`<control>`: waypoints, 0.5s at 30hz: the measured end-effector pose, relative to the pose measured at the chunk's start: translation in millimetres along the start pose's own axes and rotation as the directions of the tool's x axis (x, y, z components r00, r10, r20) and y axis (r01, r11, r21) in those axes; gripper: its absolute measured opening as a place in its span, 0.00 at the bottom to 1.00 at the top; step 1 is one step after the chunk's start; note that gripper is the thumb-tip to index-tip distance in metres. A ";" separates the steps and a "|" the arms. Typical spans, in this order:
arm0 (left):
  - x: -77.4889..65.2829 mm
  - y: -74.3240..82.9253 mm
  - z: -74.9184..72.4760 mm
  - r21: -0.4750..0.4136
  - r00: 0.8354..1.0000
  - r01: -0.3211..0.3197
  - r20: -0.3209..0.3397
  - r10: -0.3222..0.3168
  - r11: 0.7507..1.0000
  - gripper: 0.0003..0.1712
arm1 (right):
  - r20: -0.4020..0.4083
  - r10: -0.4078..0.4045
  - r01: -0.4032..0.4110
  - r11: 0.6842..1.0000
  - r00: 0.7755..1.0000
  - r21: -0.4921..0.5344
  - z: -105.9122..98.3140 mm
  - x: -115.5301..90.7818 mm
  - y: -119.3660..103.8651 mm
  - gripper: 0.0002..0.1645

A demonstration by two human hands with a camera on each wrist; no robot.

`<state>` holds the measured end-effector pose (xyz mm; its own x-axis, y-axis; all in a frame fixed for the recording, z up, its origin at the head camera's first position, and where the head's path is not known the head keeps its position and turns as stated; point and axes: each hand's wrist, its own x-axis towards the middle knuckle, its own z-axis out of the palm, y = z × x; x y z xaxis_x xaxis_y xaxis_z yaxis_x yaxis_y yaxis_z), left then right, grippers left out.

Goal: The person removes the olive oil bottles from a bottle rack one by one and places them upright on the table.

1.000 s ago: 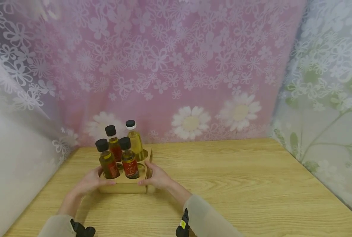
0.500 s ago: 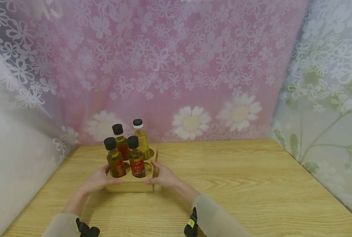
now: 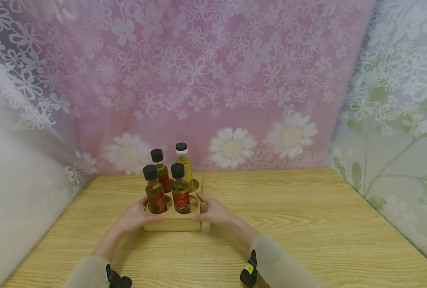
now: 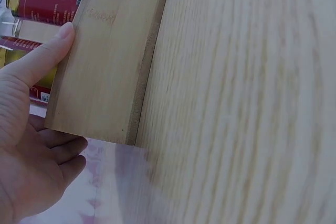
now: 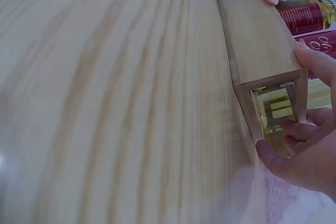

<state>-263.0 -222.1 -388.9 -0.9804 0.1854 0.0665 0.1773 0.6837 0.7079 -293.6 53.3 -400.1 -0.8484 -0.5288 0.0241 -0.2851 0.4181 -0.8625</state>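
A wooden bottle rack [image 3: 172, 225] with round holes stands on the table, left of centre. Several small oil bottles sit upright in it. An olive oil bottle [image 3: 182, 197] with red label and black cap is at the front right, and a clear bottle [image 3: 186, 170] of pale yellow oil at the back right. My left hand [image 3: 136, 216] grips the rack's left end, thumb along the top front edge [image 4: 64, 35]. At the opposite end, my right hand [image 3: 218, 211] holds the rack, its thumb at the front edge and fingers around the open end [image 5: 273, 111].
The wood-grain table [image 3: 289, 224] extends to the right. A pink flowered curtain [image 3: 213, 80] hangs along the back edge, close behind the rack. Pale curtains [image 3: 22, 176] stand at both sides. Black wrist cameras [image 3: 248, 274] sit at the sleeve cuffs.
Both hands have moved the rack, bottles included, to the right along the table. The grip looks the same, and the bottles stay in their holes.
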 end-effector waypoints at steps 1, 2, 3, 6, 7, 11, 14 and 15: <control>0.3 1.8 1.9 0.002 1.000 0.002 0.001 -0.002 1.000 0.58 | 0.001 -0.001 0.001 1.000 1.000 -0.004 -2.3 -1.5 1.4 0.54; 0.8 3.5 3.6 0.001 1.000 0.003 0.003 -0.003 1.000 0.58 | 0.003 -0.005 0.005 1.000 1.000 -0.008 -4.4 -3.0 2.6 0.54; 1.2 5.4 5.2 -0.002 1.000 0.007 0.007 -0.007 1.000 0.58 | 0.006 -0.007 0.007 1.000 1.000 -0.010 -6.6 -4.8 3.7 0.54; 2.5 10.3 9.6 -0.024 1.000 0.015 0.022 -0.014 1.000 0.59 | 0.017 -0.016 0.016 1.000 1.000 -0.002 -13.3 -10.6 6.2 0.54; 2.9 12.0 11.0 -0.031 1.000 0.014 0.027 -0.014 0.999 0.59 | 0.021 -0.014 0.014 1.000 1.000 0.007 -15.7 -12.9 6.4 0.54; 5.7 17.9 17.5 -0.040 0.999 0.003 0.044 -0.001 0.999 0.59 | 0.034 -0.011 0.009 0.999 0.999 0.045 -25.7 -21.8 10.4 0.54; 8.8 22.0 23.6 -0.046 0.998 -0.007 0.056 0.009 0.999 0.59 | 0.035 -0.013 0.011 0.998 0.999 0.054 -32.9 -28.2 13.8 0.54; 9.6 23.4 25.7 -0.049 0.998 -0.009 0.059 0.012 0.999 0.59 | 0.036 -0.012 0.010 0.998 0.999 0.055 -35.1 -30.2 14.9 0.54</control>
<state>-266.0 -186.2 -389.7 -0.9715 0.2346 0.0333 0.1815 0.6465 0.7410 -287.8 101.4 -396.0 -0.8283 -0.5601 0.0165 -0.2690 0.3716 -0.8886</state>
